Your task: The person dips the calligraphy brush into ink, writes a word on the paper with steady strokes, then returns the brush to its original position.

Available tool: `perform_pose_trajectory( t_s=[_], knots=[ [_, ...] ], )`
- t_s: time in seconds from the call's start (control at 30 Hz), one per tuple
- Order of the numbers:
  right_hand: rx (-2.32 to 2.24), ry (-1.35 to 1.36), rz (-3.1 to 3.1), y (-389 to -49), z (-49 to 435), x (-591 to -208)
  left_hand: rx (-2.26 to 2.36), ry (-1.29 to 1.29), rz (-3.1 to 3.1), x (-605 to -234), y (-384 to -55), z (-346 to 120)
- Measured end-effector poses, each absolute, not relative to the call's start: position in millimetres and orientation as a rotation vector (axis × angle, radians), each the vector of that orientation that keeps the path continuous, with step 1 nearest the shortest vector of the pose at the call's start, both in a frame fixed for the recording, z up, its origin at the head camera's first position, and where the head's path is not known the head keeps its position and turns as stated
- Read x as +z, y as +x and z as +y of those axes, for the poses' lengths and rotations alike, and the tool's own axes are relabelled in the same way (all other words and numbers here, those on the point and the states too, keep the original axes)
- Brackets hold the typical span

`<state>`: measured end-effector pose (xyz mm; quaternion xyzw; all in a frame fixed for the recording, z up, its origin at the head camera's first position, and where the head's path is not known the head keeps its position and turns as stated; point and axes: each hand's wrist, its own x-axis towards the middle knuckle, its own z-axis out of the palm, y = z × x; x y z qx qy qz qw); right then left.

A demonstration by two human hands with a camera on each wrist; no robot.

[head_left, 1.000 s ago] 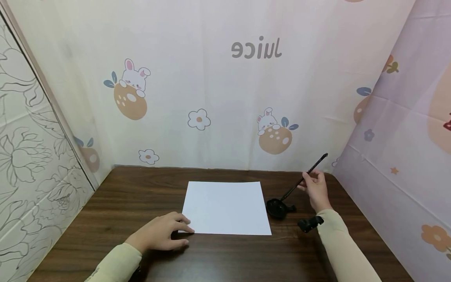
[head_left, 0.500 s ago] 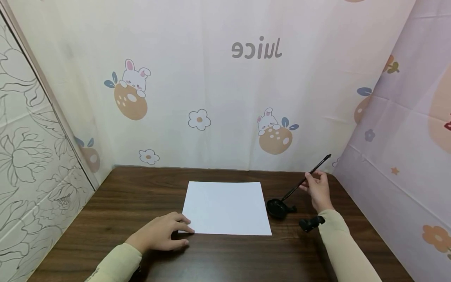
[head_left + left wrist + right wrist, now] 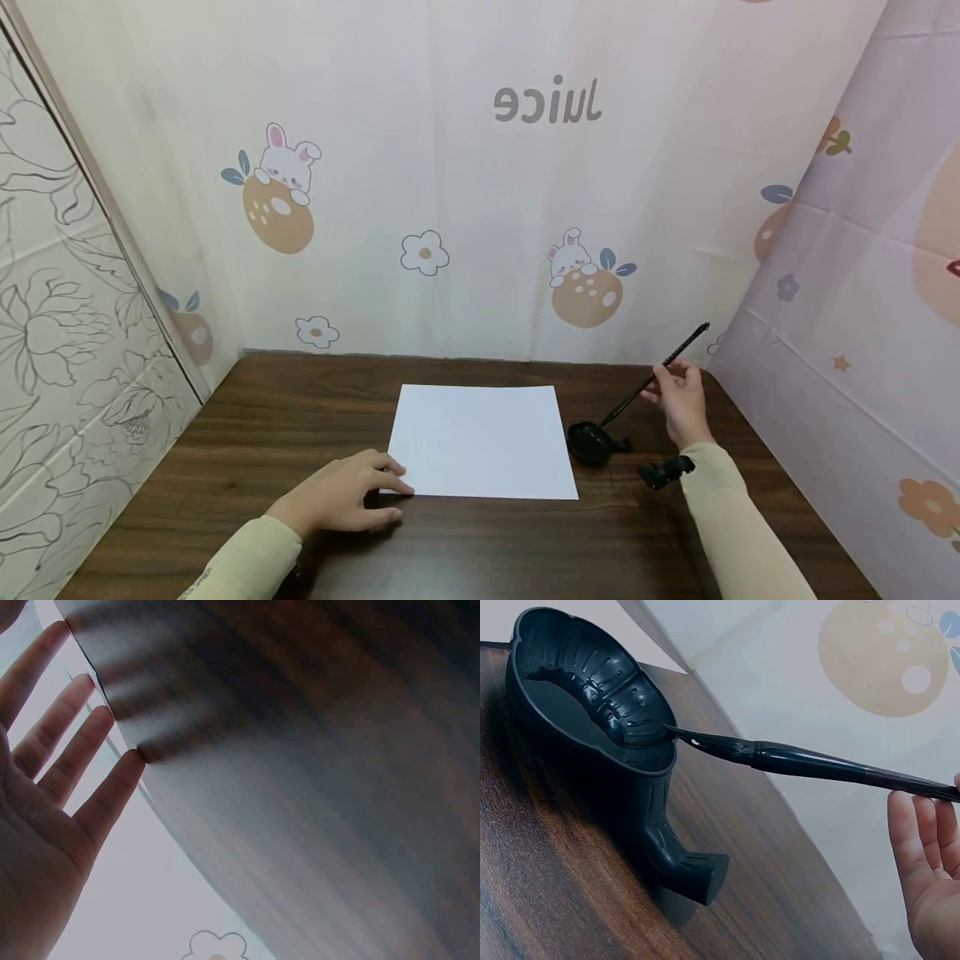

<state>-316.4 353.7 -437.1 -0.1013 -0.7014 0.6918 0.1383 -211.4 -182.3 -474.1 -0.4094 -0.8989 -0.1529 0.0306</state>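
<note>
A dark calligraphy brush (image 3: 810,763) is pinched in my right hand (image 3: 684,407) by its upper handle. It slants down to the left, and its ink-wet, pointed tip lies at the rim of a black ink dish (image 3: 562,712). Dark liquid pools inside this lobed dish, which has a stubby bent handle. Left of it lies a blank white sheet of paper (image 3: 483,442). My left hand (image 3: 347,493) rests with spread fingers at the sheet's lower left corner. In the left wrist view, the fingertips (image 3: 133,759) reach the paper's edge.
The brown wooden table (image 3: 480,550) ends at a back wall hung with printed cloth (image 3: 480,167). A second printed cloth (image 3: 862,275) borders the right side, a flower-patterned panel (image 3: 67,358) the left. A black wrist camera (image 3: 663,473) sits on the right sleeve.
My right hand has shifted slightly to the right with the brush, whose tip stays at the ink dish. The left hand and the paper have stayed in place.
</note>
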Motion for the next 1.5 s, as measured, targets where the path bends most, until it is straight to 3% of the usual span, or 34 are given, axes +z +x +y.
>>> perform_pose_trajectory(
  t_s=[0.4,0.9,1.5],
  knots=[
    [1.976,-0.287,-1.98,-323.9,363.7,-444.2,-0.48,-1.261,-2.786,-471.6,-211.9,-182.4],
    [1.739,-0.071,-2.113,-318.2,355.2,-414.6,-0.475,-1.268,-2.753,-474.8,-212.2,-183.5],
    [1.331,0.239,-2.223,-293.2,308.4,-368.7,-0.478,-1.277,-2.742,-475.8,-211.8,-183.1]
  ],
)
